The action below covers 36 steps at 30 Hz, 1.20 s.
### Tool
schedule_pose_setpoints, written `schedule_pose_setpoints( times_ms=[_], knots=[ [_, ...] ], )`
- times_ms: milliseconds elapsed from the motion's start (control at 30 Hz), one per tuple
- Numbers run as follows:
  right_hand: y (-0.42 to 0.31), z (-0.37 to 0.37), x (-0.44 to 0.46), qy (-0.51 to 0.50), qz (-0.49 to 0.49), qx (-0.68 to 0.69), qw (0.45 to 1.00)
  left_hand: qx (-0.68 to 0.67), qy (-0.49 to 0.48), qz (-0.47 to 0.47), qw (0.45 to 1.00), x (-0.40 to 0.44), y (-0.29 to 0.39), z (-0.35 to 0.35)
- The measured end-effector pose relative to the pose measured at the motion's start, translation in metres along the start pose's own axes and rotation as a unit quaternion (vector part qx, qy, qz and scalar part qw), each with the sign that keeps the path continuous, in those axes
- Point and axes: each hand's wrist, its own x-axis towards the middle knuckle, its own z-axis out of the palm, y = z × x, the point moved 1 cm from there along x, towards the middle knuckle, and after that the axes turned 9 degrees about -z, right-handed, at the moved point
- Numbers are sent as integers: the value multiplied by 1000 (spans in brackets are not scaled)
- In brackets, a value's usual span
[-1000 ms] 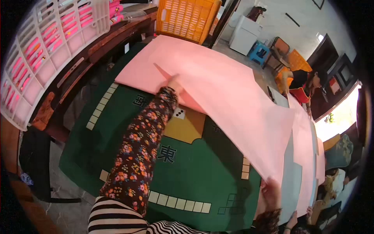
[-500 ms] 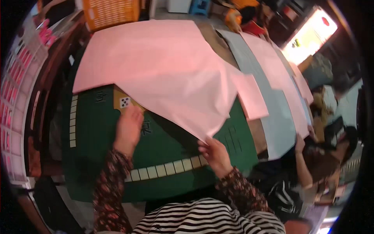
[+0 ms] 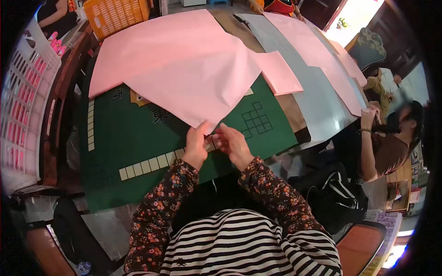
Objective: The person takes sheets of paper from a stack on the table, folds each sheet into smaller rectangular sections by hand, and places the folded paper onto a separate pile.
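A large, thin pink sheet (image 3: 175, 64) lies over a green mahjong table mat (image 3: 138, 152), its near corner lifted toward me. My left hand (image 3: 198, 146) pinches that corner between thumb and fingers. Close beside it on the right, my right hand (image 3: 234, 145) has its fingertips drawn together at the sheet's edge; whatever lies between them is too small to make out. Under both hands runs a printed row of pale tiles (image 3: 145, 166). Part of the mat's middle is hidden by the sheet.
Right of the sheet, a folded pink piece (image 3: 282, 76) lies by a grey-blue sheet (image 3: 299, 87) with more pink pieces. A co-worker (image 3: 391, 147) sits at right. An orange crate (image 3: 117, 18) stands behind; a white basket (image 3: 27, 92) is at left.
My left hand has moved right from the mat's middle to the sheet's corner. The right hand and the corner have shifted left, and the sheet covers more of the mat's centre.
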Motion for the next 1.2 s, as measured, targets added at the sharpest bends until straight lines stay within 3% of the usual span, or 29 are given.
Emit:
schedule_pose_setpoints(
  times_ms=[100,200,300,400,433,500,633,667,767,900,967,1000,1100,1200],
  knots=[
    [0,1,2,-2,32,36,999,-16,-4,8,1000,-9,2,-17],
    [2,16,11,-106,76,143,981,-21,-23,16,999,-19,1,-25],
    [29,19,39,-149,114,128,974,-21,8,46,999,-32,-6,-32],
    [31,29,37,-70,140,148,977,-8,-1,63,998,-49,-7,-40],
    [31,31,39,-68,136,148,977,-3,-15,76,997,-54,-6,-46],
    [36,24,57,28,95,222,970,-9,-4,76,997,-67,-1,-66],
    [28,-14,91,18,73,301,951,-16,14,70,997,-101,7,-94],
    [13,-12,83,66,40,245,966,-15,12,69,997,-108,10,-104],
    [15,-48,110,22,-49,207,977,-21,11,71,997,-134,16,-123],
    [-12,-70,117,29,-16,297,954,-46,56,71,995,-156,18,-156],
    [-25,-82,109,34,-96,208,973,-35,54,59,996,-161,19,-174],
    [-31,-84,108,88,-76,240,964,-35,54,58,996,-163,19,-182],
    [-42,-106,91,78,-111,259,956,-12,67,60,996,-166,17,-206],
    [-48,-134,66,120,-120,195,966,-4,70,54,996,-169,15,-230]
  ],
)
